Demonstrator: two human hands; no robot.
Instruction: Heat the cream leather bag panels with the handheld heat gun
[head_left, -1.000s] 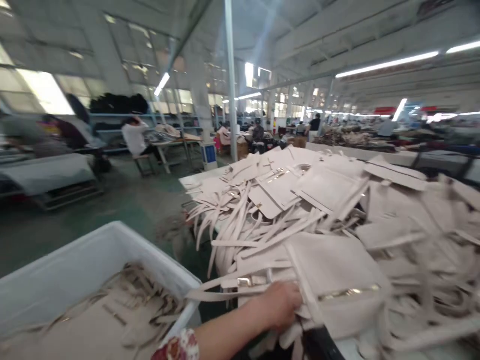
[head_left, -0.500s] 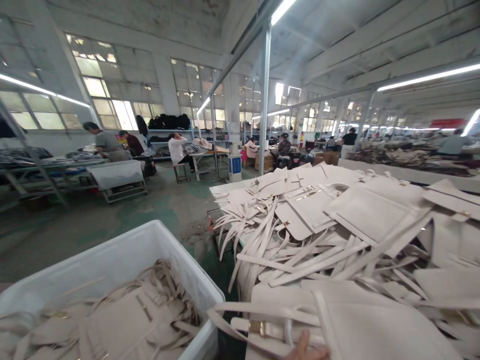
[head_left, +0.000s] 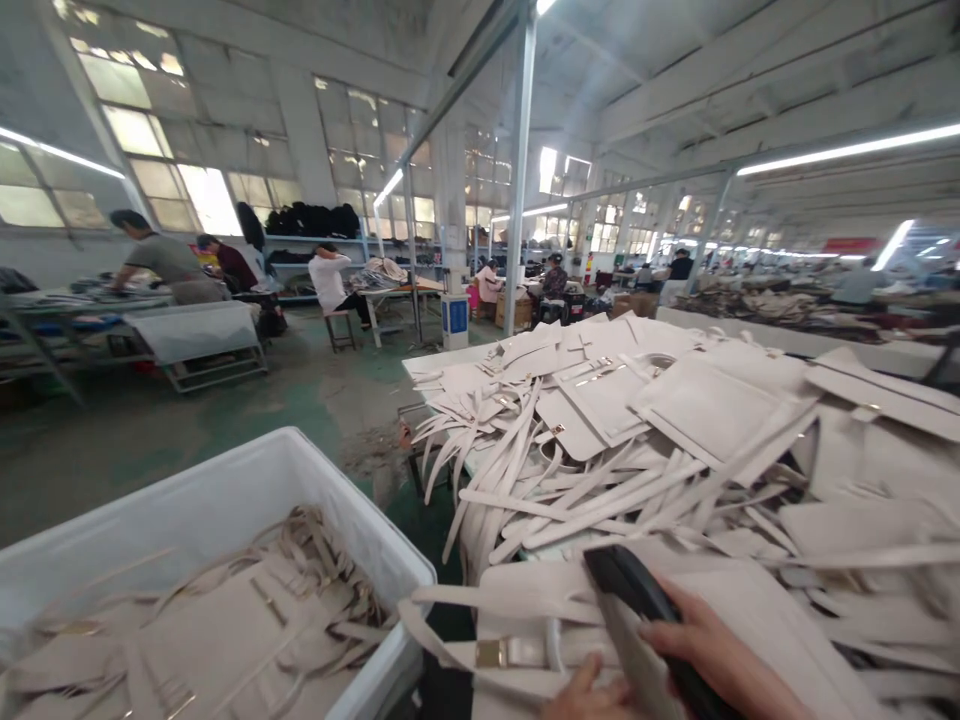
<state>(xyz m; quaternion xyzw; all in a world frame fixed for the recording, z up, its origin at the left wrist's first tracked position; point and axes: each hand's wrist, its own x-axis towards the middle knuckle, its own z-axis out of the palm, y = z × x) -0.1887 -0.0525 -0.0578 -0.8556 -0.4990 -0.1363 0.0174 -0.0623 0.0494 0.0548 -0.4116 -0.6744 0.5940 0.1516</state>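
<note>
The right hand (head_left: 709, 645) is gripping a long black tool (head_left: 637, 585), slanting up-left above a beige, leather-look bag (head_left: 772, 620); the left hand (head_left: 589, 692), its grip unclear, is lying nearer the gold-toned metal buckle (head_left: 491, 654), leftward, a white plastic bin (head_left: 225, 490) standing beyond.

We see the left hand (head_left: 589, 697) cropped by the bottom edge; the right hand (head_left: 709, 640) partly covers the black tool (head_left: 626, 580). Beige bags (head_left: 720, 405) hide most of the surface (head_left: 429, 364). We lose the white bin's (head_left: 225, 510) near end.
</note>
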